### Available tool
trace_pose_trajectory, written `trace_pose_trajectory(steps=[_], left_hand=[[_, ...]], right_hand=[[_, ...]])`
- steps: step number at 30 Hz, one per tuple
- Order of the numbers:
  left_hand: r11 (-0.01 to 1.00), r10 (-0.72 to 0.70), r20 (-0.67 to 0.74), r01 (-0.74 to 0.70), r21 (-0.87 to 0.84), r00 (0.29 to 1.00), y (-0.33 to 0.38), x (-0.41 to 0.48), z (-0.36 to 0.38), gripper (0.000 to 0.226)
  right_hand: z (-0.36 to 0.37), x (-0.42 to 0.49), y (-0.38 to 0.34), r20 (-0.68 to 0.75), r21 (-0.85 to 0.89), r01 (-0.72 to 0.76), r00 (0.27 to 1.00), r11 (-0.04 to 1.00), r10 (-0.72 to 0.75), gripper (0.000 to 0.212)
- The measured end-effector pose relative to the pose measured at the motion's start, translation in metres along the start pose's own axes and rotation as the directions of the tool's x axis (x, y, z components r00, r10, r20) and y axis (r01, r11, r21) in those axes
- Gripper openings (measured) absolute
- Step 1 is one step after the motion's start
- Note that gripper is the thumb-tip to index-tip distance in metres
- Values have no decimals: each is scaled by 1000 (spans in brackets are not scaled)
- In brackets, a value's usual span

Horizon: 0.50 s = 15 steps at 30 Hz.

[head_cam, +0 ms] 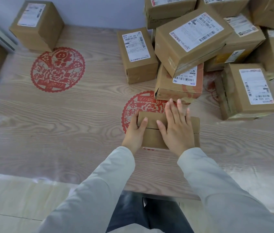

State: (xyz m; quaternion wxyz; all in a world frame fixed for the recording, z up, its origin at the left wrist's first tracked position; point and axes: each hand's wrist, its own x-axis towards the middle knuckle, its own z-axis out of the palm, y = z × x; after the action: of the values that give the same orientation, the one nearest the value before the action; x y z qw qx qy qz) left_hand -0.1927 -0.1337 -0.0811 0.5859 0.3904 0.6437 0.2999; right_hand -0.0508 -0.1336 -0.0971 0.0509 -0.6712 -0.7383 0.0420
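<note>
A small brown cardboard box [153, 137] lies on the wood-grain table [65, 125], seam side up, partly over a red paper-cut decal [133, 108]. My left hand [134, 133] grips the box's left end, thumb on top and fingers curled around the side. My right hand [177, 126] lies flat on top of the box with straight, spread fingers, covering its right half.
A pile of labelled cardboard parcels [193, 39] fills the table's back right; a flat one [178, 88] sits just beyond my fingertips. One upright box [138, 56] stands mid-table, another [37, 26] at the back left near a second red decal [57, 69]. The table edge [49, 179] is near me.
</note>
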Motion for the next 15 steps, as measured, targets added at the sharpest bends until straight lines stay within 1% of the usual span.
trace_pose_trajectory(steps=[2,5,7,10,12,14,15], left_hand=[[1000,-7,3,7,-3,1000,-2,1,0,55],[1000,-7,-5,7,-11,1000,-5,2,1,57],[1000,-8,-14,8,-9,1000,-5,2,2,56],[1000,-6,-4,6,-18,1000,-2,-1,1,55],[999,2,21,-1,-34,1000,1,-4,-2,56],[997,16,49,-12,-71,999,1,-6,-4,58],[996,34,56,-29,-90,998,-1,-9,-7,59]], right_hand=[[0,0,0,-2,13,0,1000,1000,0,75],[3,-4,0,-11,14,7,1000,1000,-7,69],[3,-4,-2,13,19,1,1000,1000,-2,68],[0,-2,-1,47,43,1,999,999,-3,75],[-7,-2,3,32,125,19,999,992,-23,82],[-21,-8,12,1,303,26,1000,953,-27,81],[-29,-14,18,-47,390,27,999,921,-9,80]])
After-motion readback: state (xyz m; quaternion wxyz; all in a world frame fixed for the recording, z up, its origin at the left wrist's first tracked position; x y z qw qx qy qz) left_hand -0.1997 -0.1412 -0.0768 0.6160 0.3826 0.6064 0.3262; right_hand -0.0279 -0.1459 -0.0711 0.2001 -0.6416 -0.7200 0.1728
